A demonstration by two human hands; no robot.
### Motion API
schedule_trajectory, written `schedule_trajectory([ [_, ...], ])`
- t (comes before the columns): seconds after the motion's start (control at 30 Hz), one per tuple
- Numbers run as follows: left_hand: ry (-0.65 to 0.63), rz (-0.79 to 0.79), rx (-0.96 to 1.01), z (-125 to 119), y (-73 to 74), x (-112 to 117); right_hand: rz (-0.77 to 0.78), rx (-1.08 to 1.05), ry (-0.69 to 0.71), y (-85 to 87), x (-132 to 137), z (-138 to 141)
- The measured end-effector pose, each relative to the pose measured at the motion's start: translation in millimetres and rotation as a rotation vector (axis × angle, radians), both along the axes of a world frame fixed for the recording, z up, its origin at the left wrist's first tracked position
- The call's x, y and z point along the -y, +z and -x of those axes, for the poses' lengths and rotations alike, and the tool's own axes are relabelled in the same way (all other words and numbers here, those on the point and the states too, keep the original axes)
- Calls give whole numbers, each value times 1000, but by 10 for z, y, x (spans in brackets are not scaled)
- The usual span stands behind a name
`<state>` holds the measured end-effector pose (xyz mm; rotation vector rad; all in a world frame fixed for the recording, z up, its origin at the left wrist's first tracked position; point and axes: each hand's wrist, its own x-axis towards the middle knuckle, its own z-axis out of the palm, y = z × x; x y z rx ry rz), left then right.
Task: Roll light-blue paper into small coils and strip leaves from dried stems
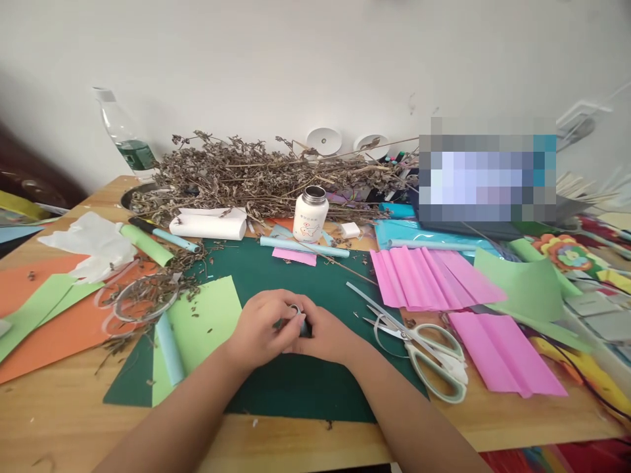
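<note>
My left hand and my right hand meet over the dark green mat, fingers curled together. Between the fingertips shows a small pale curled strip, forming a loop; the rest of it is hidden. Both hands are closed around it. To their right lie white-handled scissors with partly spread blades, beside a narrow pale strip. A light green paper sheet lies left of my hands, with a rolled light blue paper on it.
Behind the mat stand a white bottle and a heap of dried plants. Pleated pink paper and a folded pink sheet lie right. Orange paper, a roll of clear tape and a crumpled white tissue lie left.
</note>
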<state>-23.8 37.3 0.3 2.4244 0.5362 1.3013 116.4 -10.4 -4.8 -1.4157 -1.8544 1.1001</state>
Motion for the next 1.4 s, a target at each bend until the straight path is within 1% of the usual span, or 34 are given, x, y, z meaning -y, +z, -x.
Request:
schedule_trajectory([
  [0.07,-5,-22,-8,-4,1,7,-8,54,-24,1,3,10],
  [0.13,9,-81,-27,2,10,8,-41,70,-39,-18,2,15],
  [0.23,18,-162,-30,29,38,7,-95,14,-34,-51,-1,16],
  [0.33,16,-139,-11,54,57,10,-162,-38,-29,-61,-2,16],
  [0.43,8,-132,-53,61,52,9,-232,-47,-48,-56,-5,16],
  [0.63,4,-117,-44,53,51,10,-194,-34,-70,-32,0,14],
  [0.8,-6,-134,-69,79,44,-2,-216,-35,-81,-16,4,10],
  [1.07,-29,-116,-98,96,16,-32,-278,-26,-119,-59,-2,-2],
  [1.13,6,-95,-131,82,14,-37,-277,-13,-133,-67,1,-4],
  [1.2,39,-40,-168,64,12,-42,-267,15,-142,-67,-1,4],
  [1.27,30,40,-191,49,9,-47,-241,59,-139,-42,-7,21],
  [1.33,-11,118,-182,39,6,-48,-225,141,-125,25,-4,26],
  [1.4,-31,206,-148,34,-1,-42,-271,279,-115,131,31,-12],
])
